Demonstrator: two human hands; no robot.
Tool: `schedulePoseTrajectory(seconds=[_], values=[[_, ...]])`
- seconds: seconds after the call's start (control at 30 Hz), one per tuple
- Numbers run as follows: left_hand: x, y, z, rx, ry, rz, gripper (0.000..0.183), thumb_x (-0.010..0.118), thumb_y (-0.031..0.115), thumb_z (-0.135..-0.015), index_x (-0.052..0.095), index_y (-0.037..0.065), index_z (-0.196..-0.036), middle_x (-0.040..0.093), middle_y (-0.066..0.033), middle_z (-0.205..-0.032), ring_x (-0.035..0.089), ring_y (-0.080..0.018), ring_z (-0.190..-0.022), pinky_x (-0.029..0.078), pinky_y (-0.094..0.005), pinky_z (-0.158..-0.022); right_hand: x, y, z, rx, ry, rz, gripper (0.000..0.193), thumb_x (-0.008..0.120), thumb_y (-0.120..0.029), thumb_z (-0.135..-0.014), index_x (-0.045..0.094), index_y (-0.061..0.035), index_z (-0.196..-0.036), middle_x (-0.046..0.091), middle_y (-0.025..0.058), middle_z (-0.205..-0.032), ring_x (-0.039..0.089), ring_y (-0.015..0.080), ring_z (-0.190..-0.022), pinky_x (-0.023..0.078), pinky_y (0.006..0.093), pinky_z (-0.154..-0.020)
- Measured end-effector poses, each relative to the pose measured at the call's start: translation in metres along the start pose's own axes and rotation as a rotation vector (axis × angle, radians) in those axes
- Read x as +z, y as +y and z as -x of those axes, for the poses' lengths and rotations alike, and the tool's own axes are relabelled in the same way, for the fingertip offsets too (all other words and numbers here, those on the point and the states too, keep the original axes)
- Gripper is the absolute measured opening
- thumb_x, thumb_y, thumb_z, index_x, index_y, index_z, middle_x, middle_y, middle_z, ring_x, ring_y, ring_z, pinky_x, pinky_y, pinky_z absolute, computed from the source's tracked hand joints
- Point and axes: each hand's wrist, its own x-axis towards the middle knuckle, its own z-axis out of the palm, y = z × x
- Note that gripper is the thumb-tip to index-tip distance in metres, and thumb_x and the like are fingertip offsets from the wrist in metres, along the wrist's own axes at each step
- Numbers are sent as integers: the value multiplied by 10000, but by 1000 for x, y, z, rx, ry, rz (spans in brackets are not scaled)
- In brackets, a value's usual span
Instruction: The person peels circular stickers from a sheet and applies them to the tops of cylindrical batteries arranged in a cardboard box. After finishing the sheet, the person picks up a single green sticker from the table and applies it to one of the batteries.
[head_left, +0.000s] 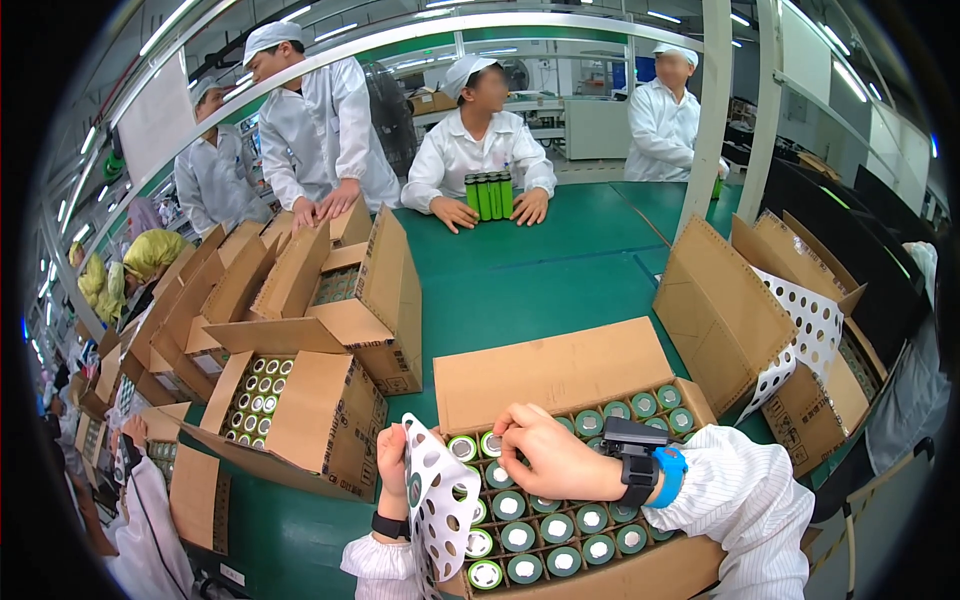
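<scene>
My left hand (393, 465) is closed on the edge of a white sheet punched with round holes (436, 505), which stands bent up along the left side of an open cardboard box (560, 368). Inside the box, several cylindrical battery cells (519, 537) stand upright in a cardboard divider grid. Most tops are dark green, many with a white centre; those in the left column have silvery tops with bright green rims. Over the grid, my right hand (550, 455) has its fingers curled down beside a silvery-topped cell (490, 444). What its fingertips pinch, if anything, is hidden.
To the left stands another open box of cells (258, 400), with more boxes (375, 300) behind it. At right, an open box (735, 310) carries another perforated sheet (800, 330). Across the green table (500, 270), a co-worker's hands flank green cells (488, 196).
</scene>
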Motion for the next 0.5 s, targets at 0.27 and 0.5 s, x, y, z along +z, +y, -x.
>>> schedulePoseTrajectory(seconds=[0.27, 0.5], values=[[-6, -5, 2, -71, 65, 57, 555, 346, 370, -951, 550, -73, -686, 587, -167, -630, 525, -177, -494, 418, -264, -458, 1, -4, 0, -48, 19, 49, 40, 551, 2, -709, 538, 36, -725, 501, 139, -936, 485, 304, -879, 431, 352, -733], [-1, -1, -1, -23, 34, 4, 550, 353, 370, -949, 552, -71, -687, 586, -171, -625, 523, -181, -491, 419, -270, -461, 3, -3, -2, -103, 51, 177, 52, 556, -33, -704, 546, -1, -743, 475, 121, -880, 473, 283, -817, 408, 364, -694]])
